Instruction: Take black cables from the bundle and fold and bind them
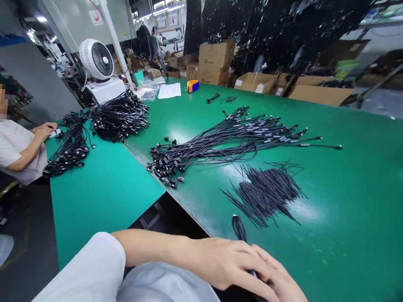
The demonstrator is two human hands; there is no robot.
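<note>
Our left hand (pixel 233 263) lies over our right hand (pixel 290 297), both closed around a black-handled tool (pixel 239 228) at the table's six o'clock edge, four open cardboard boxes (pixel 254 81) at twelve o'clock, contents unclear.

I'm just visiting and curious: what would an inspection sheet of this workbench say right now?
Surface: green table, glossy, with a lower green section at left.
Job's things: a dark tool lies at the table edge by the hands; what the hands hold is hidden.
Clutter: pile of thin black ties; orange tape roll; white paper sheet.
Grips: left hand lies over right hand, both at the near edge.
Cables: fanned cable bundle mid-table; two more heaps at left.
Surroundings: white fan, cardboard boxes, a seated co-worker handling cables.
</note>
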